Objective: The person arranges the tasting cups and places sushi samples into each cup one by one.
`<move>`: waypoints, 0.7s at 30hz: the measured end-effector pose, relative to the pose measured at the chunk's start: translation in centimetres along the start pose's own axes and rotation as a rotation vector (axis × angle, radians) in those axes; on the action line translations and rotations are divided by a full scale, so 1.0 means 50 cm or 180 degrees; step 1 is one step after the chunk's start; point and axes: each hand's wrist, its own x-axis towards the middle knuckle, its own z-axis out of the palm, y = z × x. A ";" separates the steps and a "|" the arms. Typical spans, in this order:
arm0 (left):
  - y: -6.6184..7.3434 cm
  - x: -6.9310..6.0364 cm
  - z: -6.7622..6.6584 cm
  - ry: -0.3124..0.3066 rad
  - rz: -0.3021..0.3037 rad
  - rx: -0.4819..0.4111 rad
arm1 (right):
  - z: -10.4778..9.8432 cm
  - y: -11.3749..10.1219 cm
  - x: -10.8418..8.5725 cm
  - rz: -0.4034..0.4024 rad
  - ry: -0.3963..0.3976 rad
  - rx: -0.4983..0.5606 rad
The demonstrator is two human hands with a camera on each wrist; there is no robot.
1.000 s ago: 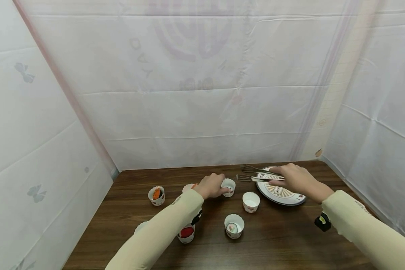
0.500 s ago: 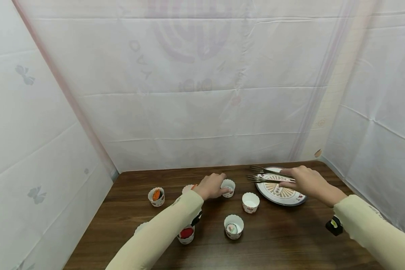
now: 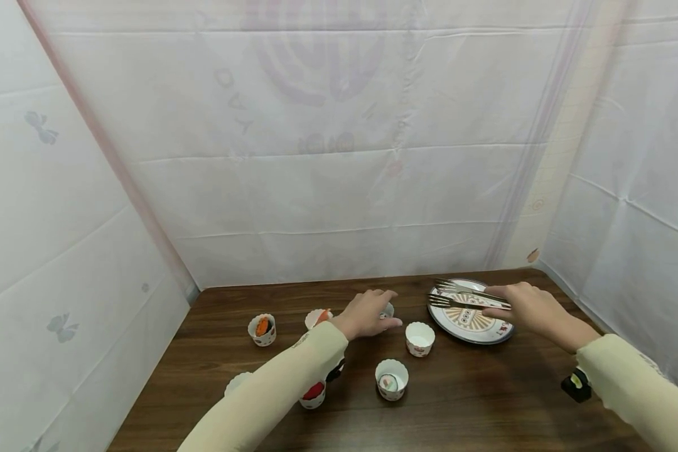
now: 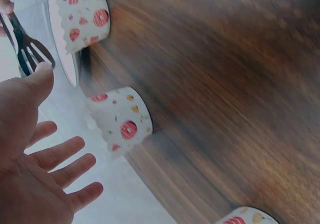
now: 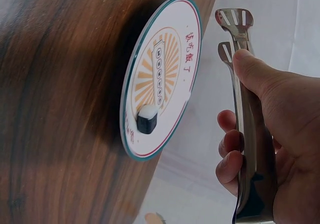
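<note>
My left hand (image 3: pixel 367 314) stands with its fingers spread over a paper cup (image 3: pixel 390 310), which it mostly hides in the head view. From the left wrist, that hand shows nothing in its grasp, and a patterned cup (image 4: pixel 122 126) stands beyond its fingers. Metal tongs (image 5: pixel 257 149) are in my right hand (image 3: pixel 528 311), the thumb pressing one arm and the fingers curled on the other. Their slotted tips are apart, holding nothing, above the round white plate (image 3: pixel 474 338). On the plate lies a small sushi roll (image 5: pixel 147 118) with a dark wrap and white top.
More paper cups stand on the wooden table (image 3: pixel 457 402): one with orange-topped sushi (image 3: pixel 262 326), one with an orange-and-white piece (image 3: pixel 318 317), one with a red piece (image 3: pixel 313 394), one with a roll (image 3: pixel 392 380), and a white-lined cup (image 3: pixel 420 339). White sheeting (image 3: pixel 328 188) surrounds the table.
My left hand has come off the paper cup it was holding and shifted slightly right, fingers spreading. My right hand has carried the tongs rightward over the plate.
</note>
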 end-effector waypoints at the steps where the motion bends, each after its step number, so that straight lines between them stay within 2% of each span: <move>1: 0.004 0.000 0.000 -0.0014 0.0033 -0.0005 | 0.001 0.002 -0.002 0.0009 0.0008 0.0003; 10: 0.038 -0.001 0.002 -0.0078 0.0307 0.0136 | 0.008 0.014 -0.015 0.0115 0.0007 -0.0034; 21: 0.052 0.004 0.016 -0.0088 0.0522 0.0248 | 0.015 0.038 -0.042 0.0295 -0.0019 -0.0046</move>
